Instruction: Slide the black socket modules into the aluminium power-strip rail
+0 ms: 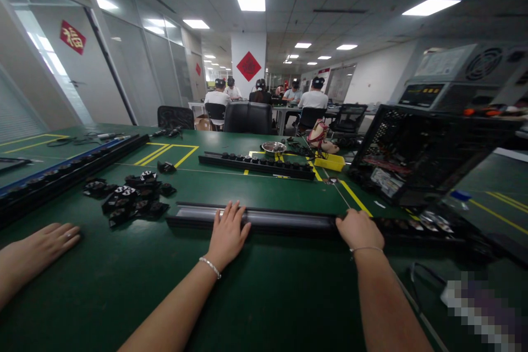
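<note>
Left hand (229, 235) was spread open on the black rail (291, 221), right hand (361, 229) curled over its right end, that grip hidden from view! Directly beneath both, neither nearer, the rail was laid lengthwise, pointed left and right, roughly parallel to the far edge of the bench (289, 291).

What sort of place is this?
Probably an office space set up for assembly work: a green table marked with yellow lines, an open computer case, and office chairs beyond.
</note>
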Demonstrator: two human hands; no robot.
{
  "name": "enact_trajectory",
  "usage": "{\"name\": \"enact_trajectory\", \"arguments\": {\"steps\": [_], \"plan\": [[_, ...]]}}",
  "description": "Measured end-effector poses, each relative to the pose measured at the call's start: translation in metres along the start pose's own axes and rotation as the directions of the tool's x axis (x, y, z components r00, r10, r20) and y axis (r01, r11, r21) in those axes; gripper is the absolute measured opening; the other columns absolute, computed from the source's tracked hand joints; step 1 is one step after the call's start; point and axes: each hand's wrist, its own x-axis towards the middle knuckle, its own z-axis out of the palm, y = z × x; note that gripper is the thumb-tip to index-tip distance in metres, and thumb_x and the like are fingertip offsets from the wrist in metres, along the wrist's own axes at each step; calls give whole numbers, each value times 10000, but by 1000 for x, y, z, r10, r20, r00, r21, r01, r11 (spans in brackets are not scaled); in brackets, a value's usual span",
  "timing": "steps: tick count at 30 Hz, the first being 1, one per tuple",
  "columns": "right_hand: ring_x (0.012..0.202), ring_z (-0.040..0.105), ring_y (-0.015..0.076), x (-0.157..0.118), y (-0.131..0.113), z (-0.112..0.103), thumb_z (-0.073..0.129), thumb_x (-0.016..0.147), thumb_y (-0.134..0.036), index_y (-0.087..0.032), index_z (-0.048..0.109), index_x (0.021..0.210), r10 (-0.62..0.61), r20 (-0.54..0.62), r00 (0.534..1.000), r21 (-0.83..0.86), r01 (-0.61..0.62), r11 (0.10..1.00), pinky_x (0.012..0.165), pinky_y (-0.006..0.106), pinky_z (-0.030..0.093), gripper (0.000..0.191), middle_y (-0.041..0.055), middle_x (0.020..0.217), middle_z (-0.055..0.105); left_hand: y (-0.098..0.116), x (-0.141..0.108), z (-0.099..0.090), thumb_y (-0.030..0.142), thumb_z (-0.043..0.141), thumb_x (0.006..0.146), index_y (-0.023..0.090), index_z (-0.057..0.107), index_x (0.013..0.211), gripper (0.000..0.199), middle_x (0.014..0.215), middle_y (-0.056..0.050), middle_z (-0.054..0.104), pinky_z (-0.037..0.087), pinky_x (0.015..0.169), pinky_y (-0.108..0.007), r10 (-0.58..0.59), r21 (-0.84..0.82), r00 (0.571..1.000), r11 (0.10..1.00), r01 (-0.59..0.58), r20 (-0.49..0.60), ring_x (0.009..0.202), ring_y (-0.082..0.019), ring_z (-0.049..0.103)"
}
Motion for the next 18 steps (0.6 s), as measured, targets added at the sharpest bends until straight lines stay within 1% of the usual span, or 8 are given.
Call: {"name": "enact_trajectory", "arguments": {"steps": [2, 6, 9, 14, 18], "plan": [[913, 587, 285, 2, 2, 2, 368, 823, -365, -122, 601, 1007, -11, 42, 999, -10, 12, 1000, 727, 381, 461, 383, 170, 1026, 541, 0, -1, -1, 413, 372, 860, 222, 478, 1245, 442, 1341, -79, 466, 252, 1050, -502, 28, 12, 999, 1000, -28, 29, 1281, -252, 345], [895, 596, 267, 3, 0, 5, 423, 801, -337, -133, 627, 947, -48, 47, 998, -35, 49, 998, 719, 364, 464, 323, 159, 980, 576, -3, -4, -6, 414, 358, 869, 247, 500, 1224, 417, 1350, -65, 457, 235, 1057, -495, 49, 29, 997, 998, -51, 56, 1275, -245, 355], [876, 604, 259, 4, -1, 7, 452, 785, -321, -133, 634, 922, -46, 36, 998, -39, 48, 998, 710, 352, 466, 295, 158, 961, 593, -3, -6, -6, 421, 357, 869, 245, 505, 1218, 418, 1355, -66, 450, 238, 1055, -490, 45, 35, 997, 998, -47, 54, 1278, -247, 348], [860, 612, 252, 7, 1, 9, 470, 761, -320, -157, 642, 856, -51, 40, 998, 2, 51, 999, 694, 337, 467, 255, 130, 915, 621, -2, -7, -6, 413, 361, 869, 250, 513, 1207, 405, 1354, -65, 451, 249, 1049, -484, 41, 24, 998, 999, -42, 57, 1274, -246, 355], [837, 617, 244, 9, 4, 9, 482, 745, -327, -171, 651, 866, -59, 35, 998, 34, 58, 998, 677, 332, 461, 260, 126, 912, 634, -3, -7, -6, 404, 381, 862, 255, 523, 1194, 390, 1348, -67, 458, 260, 1045, -474, 48, 7, 998, 999, -49, 43, 1266, -243, 366]]}}
